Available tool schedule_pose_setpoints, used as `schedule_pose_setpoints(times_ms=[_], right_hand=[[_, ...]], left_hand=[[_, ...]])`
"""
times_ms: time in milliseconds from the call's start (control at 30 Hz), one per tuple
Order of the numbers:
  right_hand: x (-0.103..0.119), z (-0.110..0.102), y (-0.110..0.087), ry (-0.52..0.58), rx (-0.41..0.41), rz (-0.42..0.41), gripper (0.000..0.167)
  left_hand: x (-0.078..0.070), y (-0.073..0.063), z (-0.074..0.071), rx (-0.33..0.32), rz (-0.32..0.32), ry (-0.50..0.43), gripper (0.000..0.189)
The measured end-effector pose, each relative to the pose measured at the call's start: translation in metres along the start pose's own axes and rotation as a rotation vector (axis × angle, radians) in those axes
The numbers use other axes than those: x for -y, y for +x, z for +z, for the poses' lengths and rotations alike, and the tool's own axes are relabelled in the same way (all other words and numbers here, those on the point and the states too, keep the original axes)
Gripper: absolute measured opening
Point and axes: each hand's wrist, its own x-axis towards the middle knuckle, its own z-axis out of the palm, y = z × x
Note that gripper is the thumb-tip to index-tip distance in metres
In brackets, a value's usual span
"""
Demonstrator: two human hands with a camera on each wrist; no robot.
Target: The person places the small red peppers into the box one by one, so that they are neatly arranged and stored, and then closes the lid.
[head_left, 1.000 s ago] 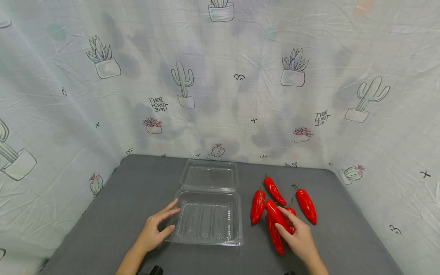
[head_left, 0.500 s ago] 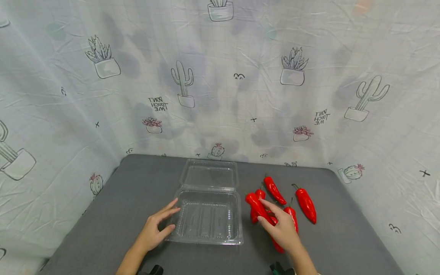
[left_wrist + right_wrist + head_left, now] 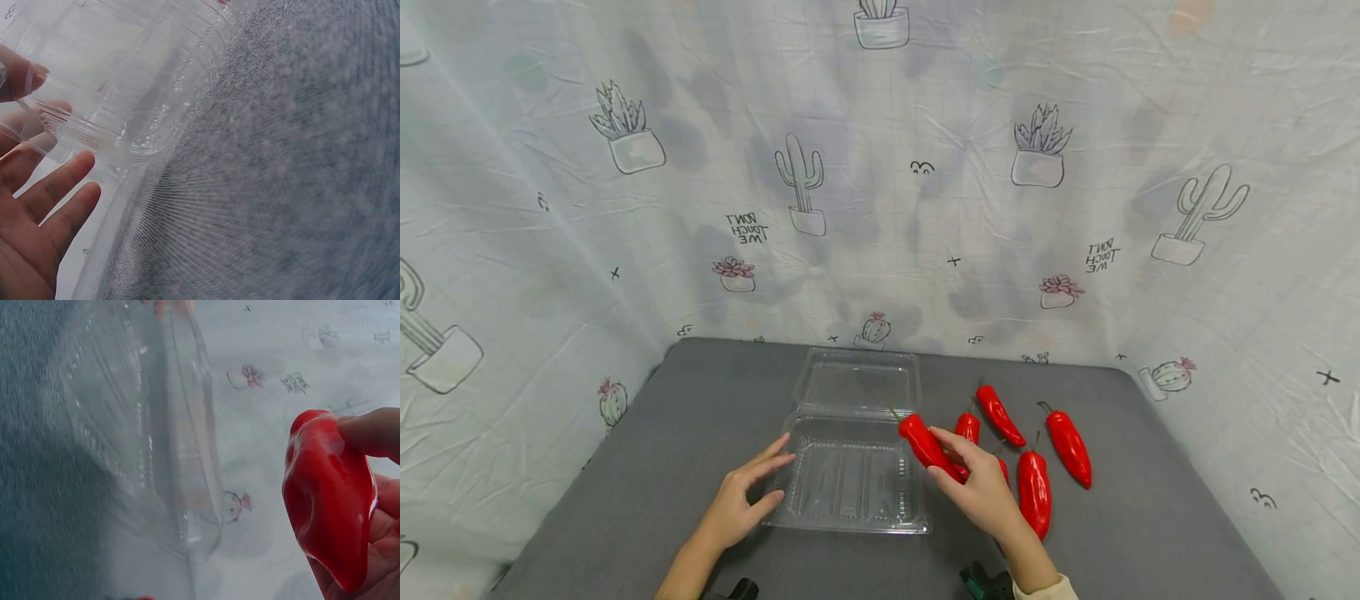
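Observation:
My right hand (image 3: 988, 492) pinches a red chili pepper (image 3: 922, 442) between thumb and fingers, just over the right rim of a clear plastic clamshell container (image 3: 850, 483). The pepper's stem points up and left; in the right wrist view its glossy body (image 3: 331, 494) shows close up. My left hand (image 3: 733, 504) rests at the container's left rim with fingers spread. In the left wrist view the left hand (image 3: 37, 231) overlaps the plastic wall, and part of it shows through. Nothing lies inside the container.
The container's lid (image 3: 857, 387) lies folded back behind it. Right of it on the grey tabletop (image 3: 722, 400) are more red peppers: one at the back (image 3: 998, 417), one far right (image 3: 1070, 450), one nearer (image 3: 1035, 492), others partly behind the right hand. A cactus-print curtain (image 3: 880, 208) surrounds the table.
My right hand has lifted the chili pepper off the pile and carried it left to the container's right rim, uncovering the pepper at the near right. My left hand has stayed in place.

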Motion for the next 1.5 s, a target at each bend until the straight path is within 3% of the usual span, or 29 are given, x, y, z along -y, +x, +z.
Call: schedule_pose_setpoints(times_ms=[300, 533, 800, 1100, 1500], right_hand=[[0.003, 0.019, 0.01, 0.022, 0.095, -0.069, 0.049], [0.028, 0.028, 0.015, 0.033, 0.163, -0.066, 0.047], [0.011, 0.05, 0.019, 0.061, 0.233, -0.094, 0.05], [0.012, 0.064, 0.022, 0.029, 0.281, -0.114, 0.044], [0.012, 0.071, 0.023, -0.017, 0.335, -0.129, 0.044]], left_hand=[[0.001, -0.001, 0.0, 0.008, -0.009, -0.011, 0.047], [-0.002, -0.001, 0.0, 0.017, -0.014, -0.027, 0.046], [0.0, -0.002, 0.001, 0.007, 0.003, -0.029, 0.045], [-0.001, -0.001, 0.0, 0.015, -0.025, -0.048, 0.044], [0.0, -0.001, 0.002, 0.002, -0.003, -0.062, 0.043]])
